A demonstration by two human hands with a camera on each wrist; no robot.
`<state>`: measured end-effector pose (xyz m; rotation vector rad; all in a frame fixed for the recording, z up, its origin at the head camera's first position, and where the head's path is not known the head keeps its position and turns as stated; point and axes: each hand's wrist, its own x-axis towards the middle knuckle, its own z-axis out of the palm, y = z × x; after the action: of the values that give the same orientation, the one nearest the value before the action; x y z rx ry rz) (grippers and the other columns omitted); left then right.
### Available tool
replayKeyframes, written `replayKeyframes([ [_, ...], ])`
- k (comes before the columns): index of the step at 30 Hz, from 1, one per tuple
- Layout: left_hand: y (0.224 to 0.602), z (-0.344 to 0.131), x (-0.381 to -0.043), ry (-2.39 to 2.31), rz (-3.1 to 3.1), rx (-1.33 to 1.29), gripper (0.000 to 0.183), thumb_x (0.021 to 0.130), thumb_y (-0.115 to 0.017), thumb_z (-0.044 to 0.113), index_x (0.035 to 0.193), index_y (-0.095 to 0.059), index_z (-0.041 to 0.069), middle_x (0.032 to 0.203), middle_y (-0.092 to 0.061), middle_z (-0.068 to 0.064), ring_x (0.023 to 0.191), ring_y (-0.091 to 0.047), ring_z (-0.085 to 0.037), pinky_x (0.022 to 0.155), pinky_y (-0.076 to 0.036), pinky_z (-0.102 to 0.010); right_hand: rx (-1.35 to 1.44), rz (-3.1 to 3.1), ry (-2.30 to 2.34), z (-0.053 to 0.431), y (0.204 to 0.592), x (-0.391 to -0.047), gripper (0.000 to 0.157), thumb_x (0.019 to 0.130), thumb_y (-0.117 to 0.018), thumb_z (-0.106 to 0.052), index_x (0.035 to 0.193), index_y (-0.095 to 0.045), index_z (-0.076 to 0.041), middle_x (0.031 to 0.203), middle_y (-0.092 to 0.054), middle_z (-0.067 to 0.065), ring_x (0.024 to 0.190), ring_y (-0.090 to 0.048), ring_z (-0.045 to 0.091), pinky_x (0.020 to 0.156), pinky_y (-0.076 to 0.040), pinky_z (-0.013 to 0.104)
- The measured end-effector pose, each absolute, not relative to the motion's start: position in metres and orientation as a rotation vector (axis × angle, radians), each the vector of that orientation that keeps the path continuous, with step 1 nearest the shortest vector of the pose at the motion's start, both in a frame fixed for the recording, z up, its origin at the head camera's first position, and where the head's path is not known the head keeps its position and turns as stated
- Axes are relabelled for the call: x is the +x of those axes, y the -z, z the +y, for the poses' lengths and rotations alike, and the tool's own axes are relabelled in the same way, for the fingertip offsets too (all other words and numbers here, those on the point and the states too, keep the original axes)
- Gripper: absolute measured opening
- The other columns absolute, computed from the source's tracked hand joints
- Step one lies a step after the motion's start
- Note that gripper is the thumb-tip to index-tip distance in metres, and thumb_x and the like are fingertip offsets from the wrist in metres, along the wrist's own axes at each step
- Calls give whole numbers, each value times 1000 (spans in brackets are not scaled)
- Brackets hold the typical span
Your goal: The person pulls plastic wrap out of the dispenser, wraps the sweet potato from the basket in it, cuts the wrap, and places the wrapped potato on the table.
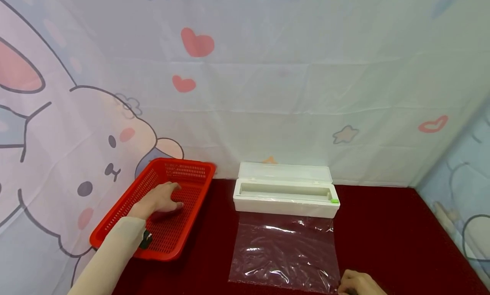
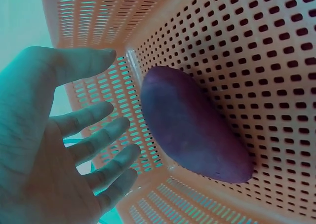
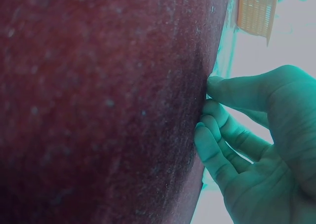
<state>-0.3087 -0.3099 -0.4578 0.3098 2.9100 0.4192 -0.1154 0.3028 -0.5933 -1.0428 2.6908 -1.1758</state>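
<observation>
My left hand [image 1: 160,198] is inside the red plastic basket [image 1: 183,231], fingers spread and holding nothing. In the left wrist view a purple sweet potato [image 2: 190,128] lies on the perforated basket floor, just beyond the fingertips and apart from them. At the front of the table my right hand [image 1: 359,283] pinches the near right corner of a clear sheet of plastic wrap [image 1: 285,254]. The sheet runs out flat from a white wrap dispenser [image 1: 285,205], whose lid [image 1: 285,172] stands raised. In the right wrist view, thumb and fingertips meet low at the table edge.
A dark red cloth [image 1: 386,231] covers the table. The dispenser has a small green slider [image 1: 334,201] at its right front. Behind the table hangs a printed curtain [image 1: 268,95], close to the basket's left side and the dispenser's back.
</observation>
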Motion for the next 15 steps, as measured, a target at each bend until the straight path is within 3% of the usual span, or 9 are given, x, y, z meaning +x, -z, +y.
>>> replayKeyframes([
  [8, 466, -314, -311, -435, 2914, 333, 66, 90, -82, 31, 145, -59, 3, 145, -62, -24, 130, -59, -43, 111, -47, -66, -1175, 2700, 1218, 301, 593, -115, 14, 86, -82, -3, 80, -77, -16, 83, -56, -18, 74, -47, -14, 54, -44, 16],
  [15, 474, -319, -314, -442, 2890, 299, 72, 86, -85, 29, 147, -58, 1, 143, -63, -24, 127, -61, -42, 109, -48, -67, -1061, 2696, 1190, 299, 588, -112, 11, 90, -81, -10, 82, -79, -16, 86, -55, -23, 74, -49, -13, 56, -45, 17],
])
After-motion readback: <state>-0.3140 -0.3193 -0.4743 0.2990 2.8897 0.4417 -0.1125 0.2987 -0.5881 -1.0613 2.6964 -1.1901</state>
